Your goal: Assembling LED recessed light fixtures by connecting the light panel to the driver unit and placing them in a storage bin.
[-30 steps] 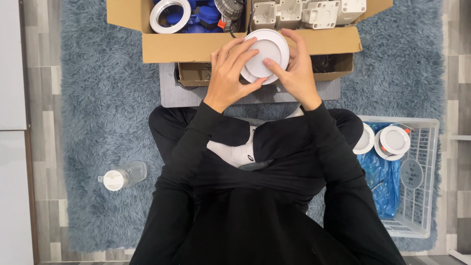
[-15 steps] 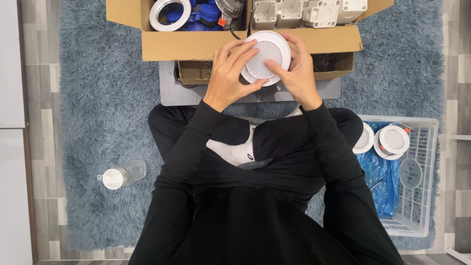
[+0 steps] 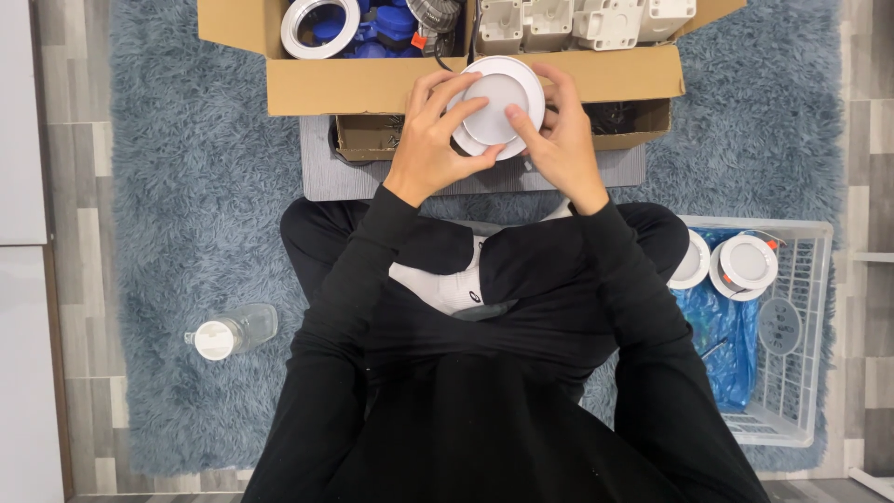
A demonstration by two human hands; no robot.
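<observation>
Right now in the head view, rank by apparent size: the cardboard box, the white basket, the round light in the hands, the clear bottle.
1. cardboard box
2. white basket
3. round light and clear bottle look similar; the light is held higher, nearer the camera, so I won't rank them.

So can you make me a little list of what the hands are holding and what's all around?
Held thing: round white light
Left hand: grips the light's left side
Right hand: grips its right side, finger on its face
In front: cardboard box of white and blue parts
Person's right: white basket holding two more round lights
Person's left: clear bottle lying on blue rug
</observation>
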